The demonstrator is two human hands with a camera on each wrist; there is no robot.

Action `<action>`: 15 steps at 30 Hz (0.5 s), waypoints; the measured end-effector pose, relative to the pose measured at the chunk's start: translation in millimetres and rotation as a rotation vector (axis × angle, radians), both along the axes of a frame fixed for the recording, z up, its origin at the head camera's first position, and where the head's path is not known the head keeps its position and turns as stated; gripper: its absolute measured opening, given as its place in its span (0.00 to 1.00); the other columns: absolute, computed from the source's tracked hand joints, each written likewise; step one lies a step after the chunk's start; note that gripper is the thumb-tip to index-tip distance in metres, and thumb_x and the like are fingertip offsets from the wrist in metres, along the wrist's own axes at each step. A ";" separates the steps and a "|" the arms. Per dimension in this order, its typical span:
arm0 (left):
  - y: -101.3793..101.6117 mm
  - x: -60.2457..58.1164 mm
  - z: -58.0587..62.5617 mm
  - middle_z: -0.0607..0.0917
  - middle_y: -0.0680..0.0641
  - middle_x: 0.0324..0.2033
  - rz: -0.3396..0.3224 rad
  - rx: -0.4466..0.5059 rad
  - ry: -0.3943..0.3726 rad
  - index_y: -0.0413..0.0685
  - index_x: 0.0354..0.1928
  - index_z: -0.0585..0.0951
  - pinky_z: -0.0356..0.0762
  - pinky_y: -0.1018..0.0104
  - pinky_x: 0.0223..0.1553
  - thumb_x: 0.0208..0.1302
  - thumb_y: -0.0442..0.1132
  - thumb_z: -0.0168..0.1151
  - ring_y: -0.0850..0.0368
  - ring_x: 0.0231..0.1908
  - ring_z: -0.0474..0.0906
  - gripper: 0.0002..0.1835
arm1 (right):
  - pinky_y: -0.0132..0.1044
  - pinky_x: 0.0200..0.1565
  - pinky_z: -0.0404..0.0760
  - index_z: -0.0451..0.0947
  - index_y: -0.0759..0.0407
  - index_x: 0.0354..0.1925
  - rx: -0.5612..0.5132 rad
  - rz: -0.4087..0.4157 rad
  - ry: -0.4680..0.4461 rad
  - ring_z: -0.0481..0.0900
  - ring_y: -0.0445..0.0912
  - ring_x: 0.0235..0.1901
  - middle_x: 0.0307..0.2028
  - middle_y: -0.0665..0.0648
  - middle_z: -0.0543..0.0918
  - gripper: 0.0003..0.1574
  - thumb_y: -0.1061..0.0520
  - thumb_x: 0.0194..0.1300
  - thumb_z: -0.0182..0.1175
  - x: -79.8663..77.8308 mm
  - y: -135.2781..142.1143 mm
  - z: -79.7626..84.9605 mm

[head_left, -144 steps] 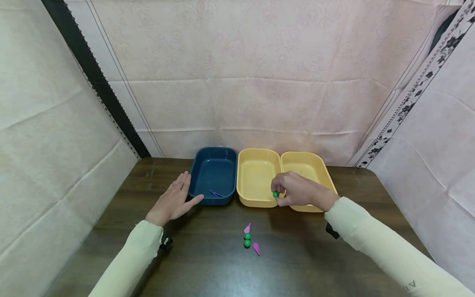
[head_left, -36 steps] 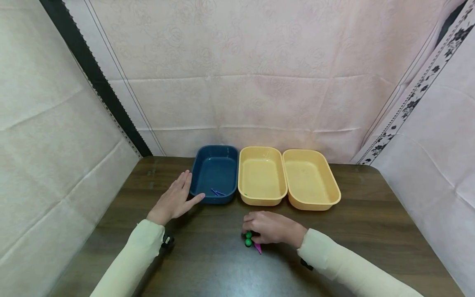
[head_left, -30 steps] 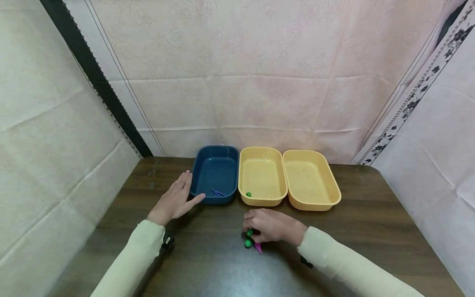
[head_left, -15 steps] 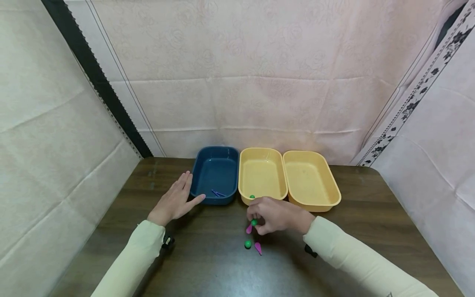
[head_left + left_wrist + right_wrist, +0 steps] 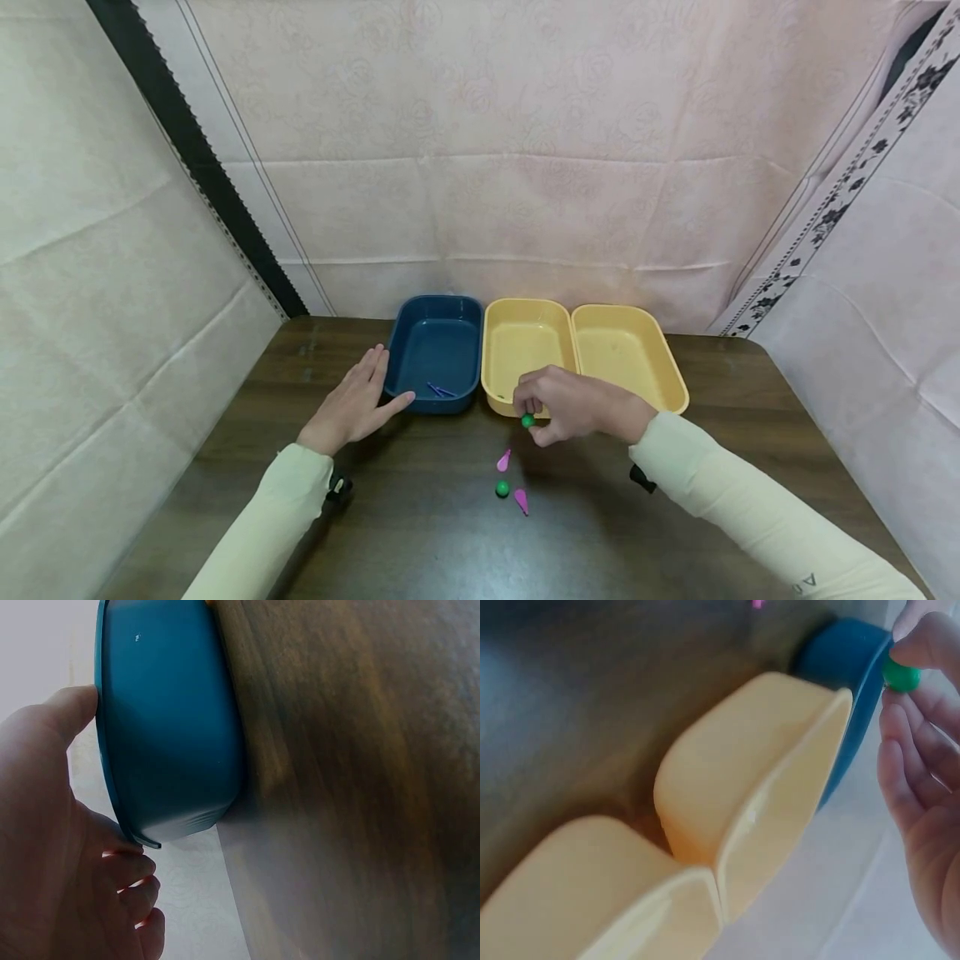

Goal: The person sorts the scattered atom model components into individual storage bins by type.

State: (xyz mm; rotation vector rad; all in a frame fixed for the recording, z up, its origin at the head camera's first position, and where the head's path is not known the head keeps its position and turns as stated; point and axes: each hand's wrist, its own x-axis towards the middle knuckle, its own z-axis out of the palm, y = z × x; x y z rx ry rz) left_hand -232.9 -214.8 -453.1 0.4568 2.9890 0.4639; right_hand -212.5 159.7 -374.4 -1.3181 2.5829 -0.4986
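Observation:
My right hand (image 5: 566,404) pinches a small green ball (image 5: 901,675) between thumb and fingers, at the near edge of the middle yellow bin (image 5: 528,333). On the table below lie a second green ball (image 5: 502,489) and two pink teardrop-shaped pieces (image 5: 503,460), one behind that ball and one to its right. With fingers straight, my left hand (image 5: 352,404) rests against the blue bin (image 5: 438,333); in the left wrist view its thumb (image 5: 75,709) and fingers touch the rim. Thin blue sticks (image 5: 440,390) lie inside that bin. A bit of green shows at the middle bin's near inner side.
Another yellow bin (image 5: 626,350) stands at the right end of the row, its rim against the middle one. The bins line up near the back of the brown wooden table (image 5: 420,533). Pale patterned cloth (image 5: 480,208) hangs behind and on both sides.
My right hand released an earlier green ball into the middle bin, reached down, picked another from the table and raised it toward that bin. My left hand has stayed in place.

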 end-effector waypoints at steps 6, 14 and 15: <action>-0.3 -0.2 1.4 0.42 0.36 0.85 -0.001 -0.004 -0.002 0.36 0.84 0.43 0.45 0.38 0.84 0.74 0.76 0.44 0.35 0.85 0.40 0.58 | 0.30 0.42 0.84 0.83 0.52 0.36 -0.014 -0.029 0.006 0.82 0.48 0.37 0.33 0.47 0.81 0.10 0.60 0.58 0.75 -13.9 8.1 7.0; 0.0 -0.2 1.6 0.41 0.36 0.86 0.005 -0.011 -0.009 0.36 0.85 0.42 0.45 0.38 0.84 0.74 0.76 0.43 0.36 0.85 0.40 0.59 | 0.34 0.42 0.82 0.82 0.55 0.34 0.005 -0.080 0.039 0.81 0.47 0.36 0.33 0.51 0.82 0.09 0.62 0.57 0.74 -35.5 20.3 9.4; 0.2 0.0 1.7 0.41 0.36 0.86 0.005 -0.011 -0.009 0.36 0.85 0.42 0.45 0.38 0.84 0.74 0.76 0.43 0.36 0.85 0.40 0.58 | 0.34 0.42 0.82 0.82 0.55 0.34 0.007 -0.089 0.038 0.80 0.47 0.36 0.33 0.51 0.82 0.08 0.62 0.57 0.73 -38.5 21.9 8.5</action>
